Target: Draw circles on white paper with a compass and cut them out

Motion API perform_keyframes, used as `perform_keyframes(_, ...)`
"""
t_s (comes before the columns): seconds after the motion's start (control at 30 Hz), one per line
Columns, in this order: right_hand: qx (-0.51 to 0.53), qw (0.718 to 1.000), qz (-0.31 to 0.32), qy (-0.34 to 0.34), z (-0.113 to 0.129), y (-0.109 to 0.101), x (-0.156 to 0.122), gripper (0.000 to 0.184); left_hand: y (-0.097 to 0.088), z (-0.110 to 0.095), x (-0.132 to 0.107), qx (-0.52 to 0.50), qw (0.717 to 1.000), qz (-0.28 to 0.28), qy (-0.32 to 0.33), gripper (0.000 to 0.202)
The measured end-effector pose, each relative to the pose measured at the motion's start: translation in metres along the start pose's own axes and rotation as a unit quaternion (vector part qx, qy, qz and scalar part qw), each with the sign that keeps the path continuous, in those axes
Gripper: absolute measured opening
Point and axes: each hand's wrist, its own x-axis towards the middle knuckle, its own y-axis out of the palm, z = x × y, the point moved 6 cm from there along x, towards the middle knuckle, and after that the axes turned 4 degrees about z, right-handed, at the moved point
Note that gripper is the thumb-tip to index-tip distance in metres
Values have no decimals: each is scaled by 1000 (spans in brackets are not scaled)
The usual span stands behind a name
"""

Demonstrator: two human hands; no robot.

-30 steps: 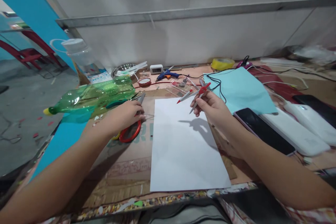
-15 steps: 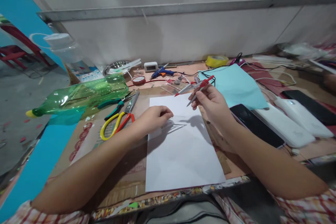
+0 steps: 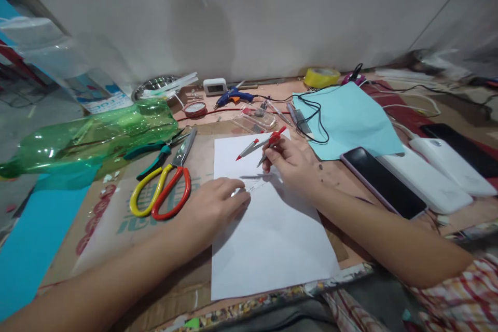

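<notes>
A white sheet of paper [image 3: 272,238] lies on cardboard in front of me. My right hand [image 3: 291,163] is closed on a red and grey drawing compass [image 3: 264,144] and holds it just above the sheet's top edge, legs pointing left. My left hand [image 3: 216,205] rests on the sheet's left side. Its fingers are curled onto a clear plastic piece [image 3: 254,182], apparently a ruler, that lies flat on the paper below the compass.
Yellow and red scissors [image 3: 163,187] and green pliers [image 3: 151,158] lie left of the sheet, beside a cut green bottle [image 3: 89,140]. On the right are a light-blue sheet [image 3: 350,119], a black phone [image 3: 383,181] and a white power bank [image 3: 428,181]. A glue gun [image 3: 233,97] and yellow tape [image 3: 321,77] sit by the wall.
My left hand left the scissors and moved right onto the paper with the clear piece. My right hand lowered the compass toward the sheet. The view tilted down.
</notes>
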Motion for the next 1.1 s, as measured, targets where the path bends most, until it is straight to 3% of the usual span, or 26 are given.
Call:
perform_keyframes(0.07,-44,999,9,0,-1,1,-2,21,4,-2,-4,-1,1000,-16,18,23)
perform_keyframes(0.3,-152,987,32,-27,-6,2,-4,22,11,2,-5,-15,1000,11,0,28)
perform_keyframes(0.73,-176,984,4,-1,-13,-6,0,22,12,11,-7,-45,998,45,-6,37)
perform_keyframes(0.97,-186,982,28,-4,-13,0,1,23,15,12,-5,-48,998,18,-22,30)
perform_keyframes(1.1,-221,974,40,-10,-10,1,1,18,20,11,-8,-34,999,29,-10,35)
